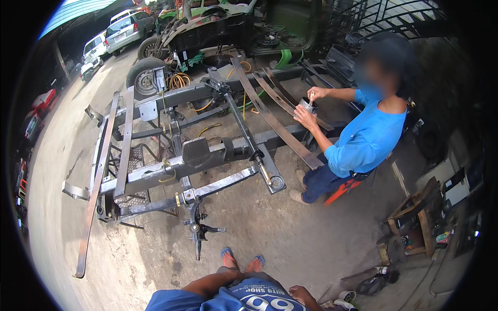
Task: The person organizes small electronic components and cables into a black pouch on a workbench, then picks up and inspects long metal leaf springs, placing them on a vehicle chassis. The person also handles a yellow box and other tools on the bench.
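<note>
My left hand (234, 274) rests low in front of my shorts, partly hidden by my blue shirt; its fingers do not show clearly. At my right side, my right hand (298, 293) hangs near the shirt hem, its grip unclear. Before me stands a grey vehicle chassis frame (155, 175). A beam axle (225, 182) with a steering knuckle (195, 227) reaches towards my feet. Several flat steel leaf-spring leaves (272, 120) lie across the rails, one long leaf (95, 186) overhanging at left. A steel shaft (241, 120) crosses the frame.
A co-worker in a blue shirt (362, 136) holds a brush (311, 98) in a paint can (307, 104) beside the frame. A red stool (342, 191) is behind them. Rightward stand a wooden frame (424, 221) and clutter. A wheel (146, 79), a stripped vehicle body and parked cars (130, 31) lie beyond.
</note>
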`<state>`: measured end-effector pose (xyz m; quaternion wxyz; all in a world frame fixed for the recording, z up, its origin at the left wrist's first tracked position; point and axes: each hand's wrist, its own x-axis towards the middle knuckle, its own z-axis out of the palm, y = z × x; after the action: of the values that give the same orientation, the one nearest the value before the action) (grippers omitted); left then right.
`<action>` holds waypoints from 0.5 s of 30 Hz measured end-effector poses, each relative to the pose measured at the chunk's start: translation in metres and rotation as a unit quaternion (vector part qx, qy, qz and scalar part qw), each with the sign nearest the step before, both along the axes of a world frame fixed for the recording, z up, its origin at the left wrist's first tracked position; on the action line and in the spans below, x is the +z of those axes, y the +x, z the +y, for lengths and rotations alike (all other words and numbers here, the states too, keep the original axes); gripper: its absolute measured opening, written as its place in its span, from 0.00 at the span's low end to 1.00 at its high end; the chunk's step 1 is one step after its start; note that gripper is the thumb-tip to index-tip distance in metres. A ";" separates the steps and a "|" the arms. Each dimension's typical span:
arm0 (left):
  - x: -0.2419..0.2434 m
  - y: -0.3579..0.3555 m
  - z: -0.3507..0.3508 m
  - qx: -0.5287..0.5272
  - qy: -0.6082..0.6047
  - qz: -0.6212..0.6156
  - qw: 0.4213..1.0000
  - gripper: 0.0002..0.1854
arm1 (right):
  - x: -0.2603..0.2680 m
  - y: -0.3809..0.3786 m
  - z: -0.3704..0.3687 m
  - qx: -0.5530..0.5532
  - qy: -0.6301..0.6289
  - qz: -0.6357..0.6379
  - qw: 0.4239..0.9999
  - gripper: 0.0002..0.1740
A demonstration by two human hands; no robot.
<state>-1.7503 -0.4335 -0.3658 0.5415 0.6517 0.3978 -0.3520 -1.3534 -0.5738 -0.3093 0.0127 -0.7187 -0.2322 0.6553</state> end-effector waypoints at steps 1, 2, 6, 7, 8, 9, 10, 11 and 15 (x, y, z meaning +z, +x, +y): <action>-0.013 -0.001 -0.003 0.028 -0.035 0.009 0.999 0.27 | 0.003 0.000 0.003 0.000 -0.003 -0.013 1.000 0.14; -0.023 -0.003 -0.009 0.067 -0.095 0.065 0.991 0.27 | 0.006 0.000 0.007 0.000 -0.005 -0.024 1.000 0.13; -0.022 -0.020 -0.007 -0.066 -0.032 0.010 0.997 0.28 | 0.008 -0.002 0.020 0.012 0.016 -0.026 0.999 0.12; -0.012 -0.022 -0.001 -0.102 -0.047 -0.051 0.992 0.28 | 0.005 -0.002 0.023 0.008 0.024 -0.019 1.000 0.13; 0.000 -0.023 0.006 -0.152 -0.034 -0.079 0.985 0.29 | 0.003 -0.002 0.024 0.031 0.009 -0.024 0.999 0.13; 0.013 -0.021 0.015 -0.190 -0.050 -0.125 0.972 0.29 | -0.001 -0.002 0.026 0.054 0.003 -0.031 0.998 0.13; 0.028 -0.014 0.021 -0.258 0.009 -0.109 0.960 0.29 | -0.005 -0.002 0.026 0.074 -0.003 -0.039 0.996 0.13; 0.044 -0.006 0.025 -0.309 0.035 -0.104 0.945 0.30 | -0.009 -0.002 0.029 0.069 0.005 -0.036 0.997 0.14; 0.101 0.012 0.027 -0.016 -0.028 0.008 0.999 0.38 | -0.019 -0.004 0.033 0.072 0.023 -0.029 0.997 0.15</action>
<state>-1.7380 -0.4066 -0.2649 0.5506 0.6398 0.3812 -0.3770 -1.3570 -0.5410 -0.3288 -0.0243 -0.7182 -0.2984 0.6281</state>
